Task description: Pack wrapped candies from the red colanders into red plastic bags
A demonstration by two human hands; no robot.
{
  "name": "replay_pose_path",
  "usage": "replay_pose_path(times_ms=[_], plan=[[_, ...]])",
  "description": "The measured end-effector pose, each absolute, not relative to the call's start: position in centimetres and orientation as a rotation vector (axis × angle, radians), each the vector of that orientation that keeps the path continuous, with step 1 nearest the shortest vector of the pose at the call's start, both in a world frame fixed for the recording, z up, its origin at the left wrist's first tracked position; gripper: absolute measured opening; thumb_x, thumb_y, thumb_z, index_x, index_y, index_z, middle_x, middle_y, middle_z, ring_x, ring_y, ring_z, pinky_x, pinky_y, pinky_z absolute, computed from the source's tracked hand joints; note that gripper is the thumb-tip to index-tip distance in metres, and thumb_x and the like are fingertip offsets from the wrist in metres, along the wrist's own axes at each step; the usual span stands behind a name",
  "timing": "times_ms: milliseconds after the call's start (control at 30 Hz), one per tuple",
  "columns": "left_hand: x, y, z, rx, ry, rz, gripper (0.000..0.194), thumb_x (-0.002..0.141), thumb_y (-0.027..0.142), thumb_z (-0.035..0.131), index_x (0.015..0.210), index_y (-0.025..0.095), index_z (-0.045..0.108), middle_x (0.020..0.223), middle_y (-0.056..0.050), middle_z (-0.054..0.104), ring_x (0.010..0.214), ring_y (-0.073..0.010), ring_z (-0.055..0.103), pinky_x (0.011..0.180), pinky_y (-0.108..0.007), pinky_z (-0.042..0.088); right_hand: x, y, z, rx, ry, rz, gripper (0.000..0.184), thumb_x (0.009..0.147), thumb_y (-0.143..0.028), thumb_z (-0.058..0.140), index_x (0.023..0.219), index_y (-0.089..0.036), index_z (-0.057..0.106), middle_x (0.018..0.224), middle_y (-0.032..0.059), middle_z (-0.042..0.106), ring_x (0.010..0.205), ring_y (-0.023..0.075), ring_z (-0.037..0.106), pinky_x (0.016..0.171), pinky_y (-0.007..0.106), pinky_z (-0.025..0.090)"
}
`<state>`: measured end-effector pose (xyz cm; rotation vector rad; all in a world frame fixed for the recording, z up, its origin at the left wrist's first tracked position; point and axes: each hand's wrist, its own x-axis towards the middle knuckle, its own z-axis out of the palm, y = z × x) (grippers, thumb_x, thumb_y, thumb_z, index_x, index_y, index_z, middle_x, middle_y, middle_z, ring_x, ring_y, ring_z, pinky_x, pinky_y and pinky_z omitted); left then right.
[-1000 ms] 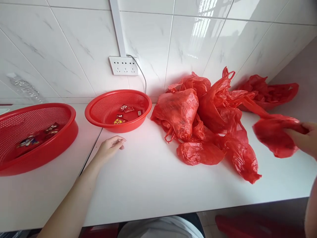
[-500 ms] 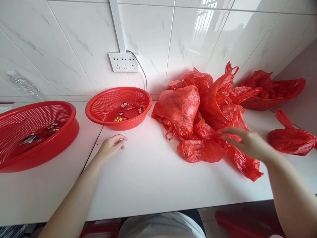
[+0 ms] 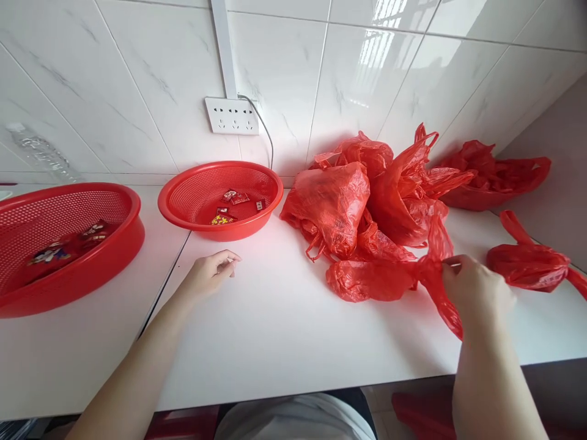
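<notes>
My right hand pinches a thin red plastic bag at the front right of a heap. Part of that bag is hidden behind the hand. A pile of red plastic bags lies just beyond, some bulging, their contents not plain. My left hand rests on the white table, loosely curled and holding nothing, with thumb and fingers a little apart. It is nearest to a round red basket with several small red packets inside.
A larger red basket with printed packets stands at the left, a clear plastic bottle behind it. One knotted red bag lies apart at the right. More red bags sit by the wall, below and right of the socket panel.
My right hand let go of a red bag at the far right, came back left to the pile and took hold of another. My left hand stayed nearly in place.
</notes>
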<state>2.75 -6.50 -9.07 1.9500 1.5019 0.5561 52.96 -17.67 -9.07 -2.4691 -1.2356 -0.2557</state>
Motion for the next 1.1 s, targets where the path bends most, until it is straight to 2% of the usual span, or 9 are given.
replay_pose_path(times_ms=[67, 200, 333, 467, 567, 667, 800, 967, 1100], plan=[[3.5, -6.8, -8.7, 1.962, 1.441, 0.602, 0.023, 0.09, 0.039, 0.051, 0.1, 0.026, 0.066, 0.081, 0.001, 0.069, 0.08, -0.0184, 0.066, 0.07, -0.026, 0.048, 50.3, -18.2, -6.2, -2.488, -1.113, -0.332, 0.011, 0.075, -0.039, 0.056, 0.079, -0.03, 0.061, 0.063, 0.0095, 0.065, 0.05, 0.0294, 0.057, 0.049, 0.042, 0.041], [5.6, -7.4, -6.7, 2.012, 1.29, 0.745, 0.023, 0.091, 0.04, 0.054, 0.1, 0.024, 0.067, 0.102, -0.003, 0.07, 0.094, -0.0191, 0.065, 0.084, -0.029, 0.051, 44.2, -17.9, -0.9, -1.842, -1.339, -0.21, 0.011, 0.077, -0.035, 0.064, 0.086, -0.029, 0.065, 0.089, 0.0027, 0.073, 0.079, 0.0235, 0.069, 0.075, 0.037, 0.054], [7.7, -7.9, -2.9, 2.237, 1.037, 1.089, 0.024, 0.089, 0.03, 0.059, 0.111, 0.024, 0.063, 0.116, -0.005, 0.065, 0.109, -0.0197, 0.06, 0.094, -0.032, 0.051, 39.5, -15.3, 1.5, -1.352, -1.615, 0.265, 0.013, 0.085, -0.034, 0.063, 0.089, -0.023, 0.059, 0.092, 0.0038, 0.068, 0.087, 0.0193, 0.067, 0.078, 0.032, 0.054], [8.4, -8.5, 1.8, 2.266, 0.986, 1.64, 0.016, 0.09, 0.026, 0.058, 0.105, 0.022, 0.063, 0.113, -0.006, 0.064, 0.113, -0.0207, 0.058, 0.104, -0.037, 0.044, 36.1, -12.3, 2.3, -1.081, -1.788, 0.569, 0.012, 0.091, -0.035, 0.057, 0.095, -0.023, 0.057, 0.096, 0.0045, 0.065, 0.091, 0.0187, 0.063, 0.082, 0.034, 0.053], [8.3, -9.6, 4.2, 2.213, 1.017, 1.544, 0.029, 0.091, 0.036, 0.056, 0.117, 0.023, 0.06, 0.123, -0.007, 0.062, 0.119, -0.0234, 0.055, 0.105, -0.039, 0.043, 33.9, -10.9, 2.6, -0.973, -1.788, 0.633, 0.012, 0.092, -0.034, 0.057, 0.095, -0.022, 0.058, 0.099, 0.0045, 0.064, 0.092, 0.0182, 0.062, 0.083, 0.034, 0.052], [8.9, -10.5, 4.4, 2.216, 1.062, 1.14, 0.043, 0.083, 0.044, 0.064, 0.12, 0.024, 0.061, 0.125, -0.006, 0.063, 0.118, -0.0276, 0.056, 0.099, -0.039, 0.046, 32.2, -10.1, 2.4, -0.912, -1.75, 0.698, 0.012, 0.092, -0.034, 0.057, 0.095, -0.022, 0.058, 0.1, 0.0041, 0.065, 0.088, 0.0169, 0.063, 0.08, 0.032, 0.052], [9.6, -9.6, 2.5, 2.074, 1.16, 0.77, 0.023, 0.083, 0.042, 0.063, 0.084, 0.02, 0.07, 0.087, -0.003, 0.07, 0.081, -0.0216, 0.065, 0.073, -0.031, 0.051, 32.0, -9.0, 1.8, -0.918, -1.757, 0.742, 0.014, 0.091, -0.035, 0.059, 0.093, -0.021, 0.059, 0.097, 0.0036, 0.066, 0.085, 0.0163, 0.063, 0.076, 0.031, 0.052], [7.6, -5.1, 0.7, 1.875, 1.386, 1.026, 0.028, 0.09, 0.041, 0.051, 0.074, 0.019, 0.057, 0.068, 0.001, 0.057, 0.059, -0.0132, 0.05, 0.053, -0.024, 0.037, 36.2, -8.0, 2.1, -1.263, -1.97, 0.567, 0.009, 0.088, -0.03, 0.06, 0.086, -0.021, 0.061, 0.085, 0.0012, 0.068, 0.079, 0.017, 0.065, 0.072, 0.03, 0.051], [6.5, -3.1, 0.2, 1.919, 1.586, 1.172, 0.022, 0.088, 0.032, 0.051, 0.07, 0.02, 0.05, 0.061, 0.003, 0.048, 0.055, -0.0116, 0.042, 0.05, -0.024, 0.029, 39.0, -9.3, 2.6, -1.712, -2.102, 0.25, 0.01, 0.087, -0.032, 0.059, 0.087, -0.025, 0.066, 0.074, -0.0004, 0.067, 0.06, 0.0171, 0.061, 0.053, 0.029, 0.045]])
